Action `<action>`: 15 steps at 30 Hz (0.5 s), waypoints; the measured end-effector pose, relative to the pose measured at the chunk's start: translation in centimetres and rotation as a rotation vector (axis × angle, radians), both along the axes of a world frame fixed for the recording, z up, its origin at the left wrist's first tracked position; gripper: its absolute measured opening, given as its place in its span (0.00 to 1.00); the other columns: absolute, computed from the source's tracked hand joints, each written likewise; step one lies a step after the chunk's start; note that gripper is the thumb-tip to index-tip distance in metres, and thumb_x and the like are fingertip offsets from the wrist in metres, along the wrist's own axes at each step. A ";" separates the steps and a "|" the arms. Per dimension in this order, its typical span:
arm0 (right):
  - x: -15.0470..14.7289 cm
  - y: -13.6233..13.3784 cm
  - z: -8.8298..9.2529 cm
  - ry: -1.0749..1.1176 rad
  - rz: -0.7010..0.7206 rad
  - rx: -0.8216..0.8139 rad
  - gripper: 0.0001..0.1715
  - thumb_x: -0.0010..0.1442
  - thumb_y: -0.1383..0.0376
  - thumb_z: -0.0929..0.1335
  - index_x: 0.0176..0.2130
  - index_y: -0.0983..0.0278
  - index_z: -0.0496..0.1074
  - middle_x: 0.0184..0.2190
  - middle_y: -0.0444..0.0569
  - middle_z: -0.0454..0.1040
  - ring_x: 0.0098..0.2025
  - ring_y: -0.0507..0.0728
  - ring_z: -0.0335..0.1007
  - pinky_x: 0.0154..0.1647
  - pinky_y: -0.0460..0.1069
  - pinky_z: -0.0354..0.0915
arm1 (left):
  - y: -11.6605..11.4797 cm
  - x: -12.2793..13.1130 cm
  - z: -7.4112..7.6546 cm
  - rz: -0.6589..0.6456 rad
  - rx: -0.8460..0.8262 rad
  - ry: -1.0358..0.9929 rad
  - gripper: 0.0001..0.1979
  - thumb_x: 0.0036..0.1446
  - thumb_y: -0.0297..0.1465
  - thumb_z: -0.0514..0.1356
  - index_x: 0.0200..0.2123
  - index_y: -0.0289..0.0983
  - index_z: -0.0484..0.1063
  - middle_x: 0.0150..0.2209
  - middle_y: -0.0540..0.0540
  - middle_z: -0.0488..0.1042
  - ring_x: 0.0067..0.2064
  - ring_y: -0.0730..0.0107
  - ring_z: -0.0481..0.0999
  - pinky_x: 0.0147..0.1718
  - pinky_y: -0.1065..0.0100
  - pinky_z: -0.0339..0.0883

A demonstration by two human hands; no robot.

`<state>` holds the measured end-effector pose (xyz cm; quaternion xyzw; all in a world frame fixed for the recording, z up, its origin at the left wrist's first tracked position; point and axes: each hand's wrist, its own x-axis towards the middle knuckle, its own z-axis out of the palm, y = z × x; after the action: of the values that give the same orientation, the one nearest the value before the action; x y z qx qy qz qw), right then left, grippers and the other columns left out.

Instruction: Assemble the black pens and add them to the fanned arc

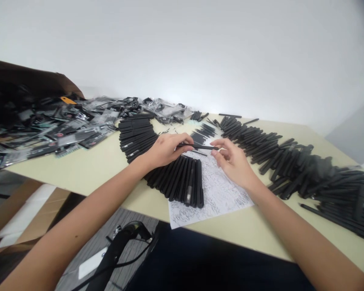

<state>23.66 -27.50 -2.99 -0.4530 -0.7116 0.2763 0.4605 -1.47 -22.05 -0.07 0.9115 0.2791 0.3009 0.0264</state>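
My left hand (165, 150) is shut on a slim black pen (198, 146), pinching it between thumb and fingers above the table. The pen's far end reaches between the thumb and forefinger of my right hand (232, 159), whose fingers stand apart and curved. I cannot tell whether they touch it. Under both hands lies a sheet of paper (212, 194) covered in line drawings. A fanned row of black pens (176, 178) lies partly on it, and more black pens (279, 157) curve away to the right.
Plastic-packed pens (63, 129) lie heaped on the cream table (79, 173) at left, before a brown cardboard box (24, 81). Below the table's front edge, a black strap (118, 250) lies on a grey floor mat. A white wall stands behind.
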 end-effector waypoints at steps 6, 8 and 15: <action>0.4 0.3 -0.5 -0.016 -0.006 -0.095 0.30 0.69 0.45 0.63 0.29 0.64 0.74 0.18 0.45 0.71 0.16 0.50 0.59 0.20 0.47 0.58 | 0.4 -0.3 -0.2 -0.057 -0.059 -0.006 0.10 0.66 0.38 0.62 0.47 0.39 0.72 0.42 0.49 0.83 0.44 0.71 0.82 0.43 0.74 0.68; 0.4 0.4 -0.7 -0.022 -0.015 -0.148 0.35 0.69 0.42 0.60 0.27 0.64 0.73 0.16 0.44 0.69 0.15 0.49 0.59 0.19 0.47 0.58 | 0.5 -0.4 -0.2 -0.061 -0.069 0.002 0.11 0.66 0.38 0.62 0.47 0.39 0.73 0.42 0.49 0.83 0.44 0.71 0.83 0.43 0.74 0.68; 0.3 0.7 -0.7 0.139 0.069 -0.077 0.24 0.63 0.47 0.70 0.48 0.62 0.70 0.32 0.44 0.75 0.19 0.49 0.65 0.20 0.46 0.63 | 0.7 -0.8 0.0 -0.025 -0.048 -0.001 0.11 0.66 0.38 0.62 0.47 0.39 0.74 0.41 0.49 0.83 0.43 0.69 0.83 0.42 0.74 0.69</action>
<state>23.99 -26.83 -3.66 -0.4251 -0.6820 0.3500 0.4813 -2.24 -21.36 -0.07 0.9140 0.2747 0.2941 0.0520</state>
